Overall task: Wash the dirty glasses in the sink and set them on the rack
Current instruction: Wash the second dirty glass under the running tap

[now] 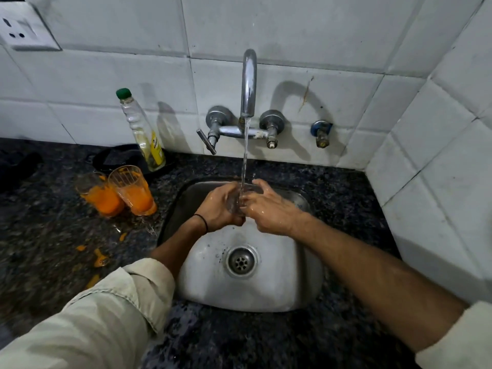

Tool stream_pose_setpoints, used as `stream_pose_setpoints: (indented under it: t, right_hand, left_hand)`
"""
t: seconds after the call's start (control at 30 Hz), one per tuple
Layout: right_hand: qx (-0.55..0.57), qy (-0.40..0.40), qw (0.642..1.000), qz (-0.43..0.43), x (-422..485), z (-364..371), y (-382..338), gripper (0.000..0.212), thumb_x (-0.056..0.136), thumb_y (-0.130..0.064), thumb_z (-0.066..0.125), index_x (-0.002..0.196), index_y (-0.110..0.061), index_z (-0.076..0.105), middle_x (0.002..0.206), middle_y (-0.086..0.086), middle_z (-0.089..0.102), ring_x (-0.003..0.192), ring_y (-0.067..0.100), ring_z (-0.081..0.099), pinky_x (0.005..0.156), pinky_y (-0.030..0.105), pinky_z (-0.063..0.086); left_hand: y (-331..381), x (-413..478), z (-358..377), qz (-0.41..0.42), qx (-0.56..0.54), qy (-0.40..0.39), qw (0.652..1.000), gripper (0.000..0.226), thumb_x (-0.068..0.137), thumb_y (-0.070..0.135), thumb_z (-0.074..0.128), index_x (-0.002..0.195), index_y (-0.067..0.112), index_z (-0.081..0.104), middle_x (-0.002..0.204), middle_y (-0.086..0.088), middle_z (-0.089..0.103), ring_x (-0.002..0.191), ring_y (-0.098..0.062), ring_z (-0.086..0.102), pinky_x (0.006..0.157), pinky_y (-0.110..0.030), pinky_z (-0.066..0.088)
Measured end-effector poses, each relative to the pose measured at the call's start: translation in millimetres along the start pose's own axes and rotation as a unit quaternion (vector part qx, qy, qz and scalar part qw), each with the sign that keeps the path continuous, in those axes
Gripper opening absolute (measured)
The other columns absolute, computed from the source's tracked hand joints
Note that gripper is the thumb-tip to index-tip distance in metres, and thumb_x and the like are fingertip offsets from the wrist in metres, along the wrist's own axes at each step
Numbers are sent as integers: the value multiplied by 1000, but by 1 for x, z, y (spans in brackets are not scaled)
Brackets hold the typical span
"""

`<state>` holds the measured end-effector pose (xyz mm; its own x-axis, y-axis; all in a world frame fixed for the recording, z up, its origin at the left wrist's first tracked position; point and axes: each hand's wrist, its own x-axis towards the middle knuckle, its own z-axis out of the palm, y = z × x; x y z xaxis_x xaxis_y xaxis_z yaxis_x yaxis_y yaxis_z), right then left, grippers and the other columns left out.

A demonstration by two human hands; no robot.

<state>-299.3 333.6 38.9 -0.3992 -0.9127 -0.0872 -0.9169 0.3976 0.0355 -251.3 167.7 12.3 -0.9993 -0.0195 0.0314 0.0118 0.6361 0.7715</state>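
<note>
Fingers [226,189] of left hand [217,210]: curled round clear glass [235,203], gripping its left side. Thin black band [203,222] at the wrist.

Opposite, right hand [270,213]: wet, fingers bent over the right side and rim of the same glass. Whether any reach inside cannot be told through the wet, see-through wall.

Position of clear glass: held between both hands above the back part of sink [266,296], directly under water stream [245,155], which lands on it.

Water stream: falls from curved chrome spout [249,81], wall-mounted, with lever handle [206,141] on its left and knob [272,129] on its right. Small valve [322,133] sits further right on the tiles.

Sink: steel, set into dark speckled bench [48,230]. Round drain [241,261] in its floor, nearer the person than the hands.

Bench, left of sink: two dirty glasses [134,193], upright, side by side, each with orange residue low down and smeared up the wall. Orange splashes [100,258] lie on the bench in front of them. Behind them stands clear bottle [142,131] with green cap and yellow label, close to tiled wall [319,27], with dark flat item [117,158] at its base.

Wall socket [24,27]: upper left. Pale rolled sleeve [106,315]: on the left forearm.
</note>
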Motion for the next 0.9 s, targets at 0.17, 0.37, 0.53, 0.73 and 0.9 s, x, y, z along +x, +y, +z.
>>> stream_pose_setpoints:
  t: [0.17, 0.37, 0.53, 0.73, 0.9]
  right_hand:
    - [374, -54, 909, 175, 14, -26, -20, 8, 75, -5, 62, 81, -10, 65, 90, 12, 66, 85, 23, 59, 88, 37, 43]
    - [797, 187, 371, 439, 24, 8, -45, 23, 92, -36, 63, 92, -15, 74, 83, 6, 74, 72, 20, 66, 60, 30, 48]
    - [858, 179, 134, 463, 36, 39, -70, 29, 99, -33, 47, 98, -10, 64, 88, 14, 69, 71, 26, 63, 62, 33, 47]
    - [776, 107, 333, 524, 34, 54, -66, 28, 90, -32, 67, 100, -6, 71, 84, 12, 73, 69, 24, 68, 57, 31, 55]
    - [638, 74, 633, 432, 33, 39, -50, 22, 86, -24, 65, 73, -9, 72, 60, 5, 66, 57, 21, 61, 56, 30, 48]
  left_hand:
    - [9, 3, 1, -11, 12, 9, 1000, 61, 58, 19, 89, 111, 29, 60, 102, 9, 66, 99, -9, 64, 84, -26, 51]
    - [48, 1, -18, -45, 317, -28, 947, 56, 64, 49, 82, 112, 30, 60, 107, 1, 67, 97, -24, 66, 80, -37, 51]
    - [65, 5, -21, -44, 425, -115, 897, 58, 65, 60, 77, 113, 28, 64, 109, -2, 66, 98, -25, 64, 76, -36, 48]
    - [31, -15, -16, -160, 325, -121, 924, 59, 57, 60, 82, 103, 26, 69, 93, 2, 71, 77, -16, 69, 73, -31, 57]
    - [1, -32, -11, -239, 41, -228, 943, 55, 65, 44, 86, 112, 23, 67, 104, 1, 69, 92, -12, 66, 57, -27, 55]
